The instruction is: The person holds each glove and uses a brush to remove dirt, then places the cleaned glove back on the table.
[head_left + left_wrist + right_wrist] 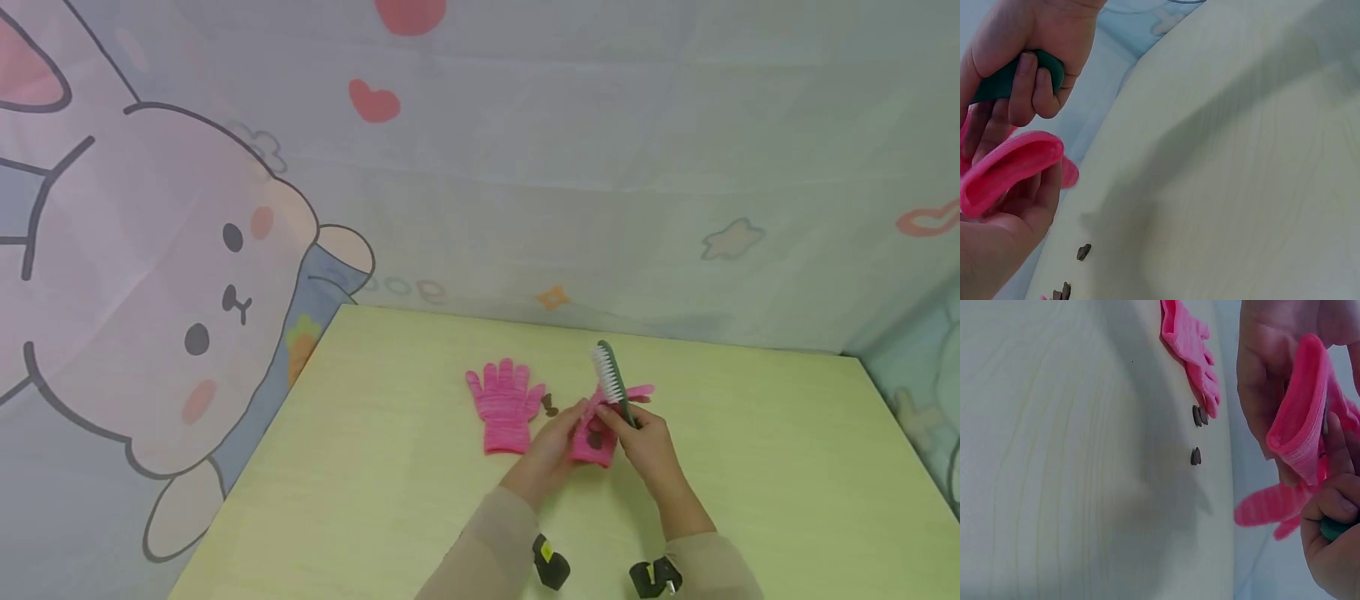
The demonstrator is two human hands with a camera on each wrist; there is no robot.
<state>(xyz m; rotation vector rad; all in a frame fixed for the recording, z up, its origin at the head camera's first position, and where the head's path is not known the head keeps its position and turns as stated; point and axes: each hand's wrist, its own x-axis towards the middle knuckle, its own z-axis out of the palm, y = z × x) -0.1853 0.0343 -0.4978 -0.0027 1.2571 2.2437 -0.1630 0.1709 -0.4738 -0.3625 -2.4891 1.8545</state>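
My left hand (551,454) holds a pink knit glove (588,454) up off the table, and its open cuff (1300,419) faces the right wrist camera. A dark brown piece (595,440) shows on the glove near the cuff. In my right hand (651,442) is a brush (613,379) with white bristles, pointing up and away from me. Curled fingers wrap its green handle (1000,82), while the thumb and fingertips of that hand are right at the glove. Part of the glove is hidden behind both hands.
A second pink glove (506,408) lies flat on the pale yellow table (375,467), left of the hands, fingers pointing away. Beside it are several small brown pieces (551,406). A printed cloth backdrop (562,150) stands behind the table.
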